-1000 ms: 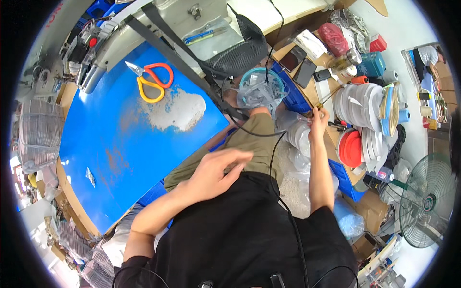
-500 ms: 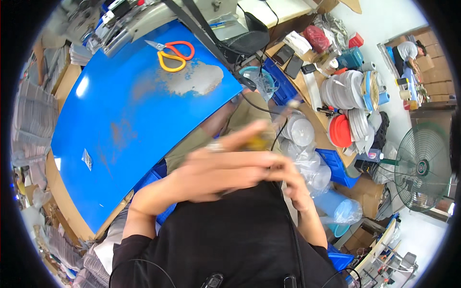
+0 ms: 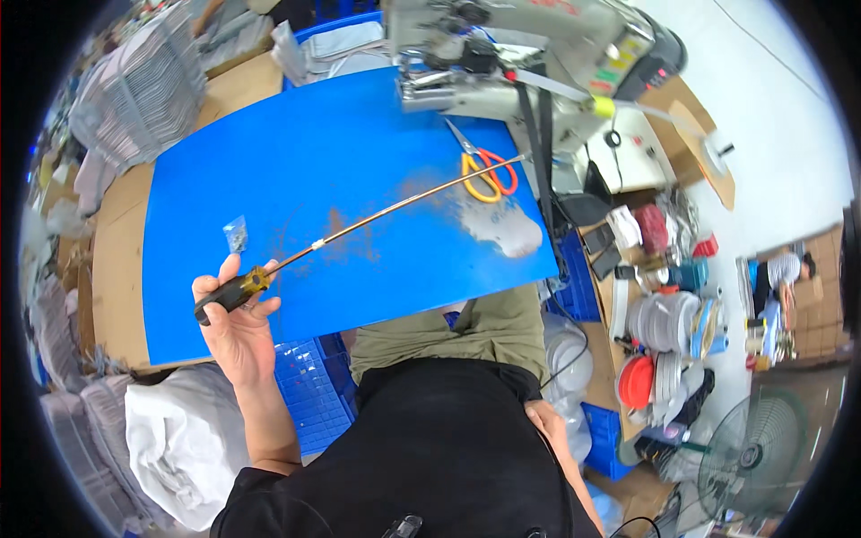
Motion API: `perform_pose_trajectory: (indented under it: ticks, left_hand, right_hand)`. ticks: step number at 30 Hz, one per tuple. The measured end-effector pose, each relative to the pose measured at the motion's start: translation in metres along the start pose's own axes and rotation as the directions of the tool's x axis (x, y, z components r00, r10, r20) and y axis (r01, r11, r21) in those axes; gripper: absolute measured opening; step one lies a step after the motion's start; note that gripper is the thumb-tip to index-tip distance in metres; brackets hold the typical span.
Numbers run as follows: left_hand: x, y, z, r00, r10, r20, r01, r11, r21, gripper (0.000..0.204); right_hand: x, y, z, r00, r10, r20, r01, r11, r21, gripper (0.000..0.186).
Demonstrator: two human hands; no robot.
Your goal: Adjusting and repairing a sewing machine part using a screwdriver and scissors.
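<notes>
My left hand (image 3: 239, 334) is closed around the black and yellow handle of a long screwdriver (image 3: 235, 293), over the near left part of the blue tabletop (image 3: 314, 179). Its thin shaft slants up and right across the table, the tip in line with a pair of scissors (image 3: 484, 177) with one yellow and one red handle. A small clear bag (image 3: 236, 235) with tiny pieces inside lies just beyond my left fingers. My right hand (image 3: 545, 420) is down at my right side, against the black shirt; its fingers are mostly hidden.
A sewing machine (image 3: 547, 63) stands at the table's far right. Stacks of grey fabric (image 3: 139, 94) rise at the left, with white cloth (image 3: 184, 439) below. To the right, a side bench holds tape rolls (image 3: 664, 323); a standing fan (image 3: 753, 453) is nearby.
My hands, together and blurred before my chest earlier, are now apart. The left has gone out left with the screwdriver, the right down to my side. The whole view has shifted.
</notes>
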State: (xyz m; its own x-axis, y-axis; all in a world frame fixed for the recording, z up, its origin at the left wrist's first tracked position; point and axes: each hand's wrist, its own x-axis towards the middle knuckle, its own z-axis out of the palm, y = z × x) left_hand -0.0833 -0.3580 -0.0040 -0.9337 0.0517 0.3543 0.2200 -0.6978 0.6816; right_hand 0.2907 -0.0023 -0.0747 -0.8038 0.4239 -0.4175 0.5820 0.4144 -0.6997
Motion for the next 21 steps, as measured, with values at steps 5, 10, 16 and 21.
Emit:
perform_pose_trajectory:
  ticks: [5,10,16,21]
  left_hand:
    - [0.039,0.009,-0.029,0.996,0.055,-0.075,-0.052,0.998,0.039,0.033]
    - [0.087,0.023,-0.050,0.982,0.104,-0.157,-0.072,0.977,0.201,0.031]
    - [0.129,0.008,-0.030,0.969,0.071,-0.235,-0.005,0.963,0.270,0.030]
    - [0.113,0.001,-0.035,0.933,0.185,-0.307,-0.091,0.951,0.295,0.031]
  right_hand:
    - [0.063,-0.100,-0.005,0.962,-0.258,-0.095,0.251,0.686,0.683,0.091]
    - [0.165,-0.100,-0.141,0.465,-0.038,-0.885,0.845,0.319,0.430,0.058]
    - [0.251,-0.177,-0.206,0.297,-0.447,-0.844,0.856,-0.268,0.443,0.038]
    - [0.310,-0.353,0.012,0.867,-0.475,0.152,0.035,0.362,0.932,0.044]
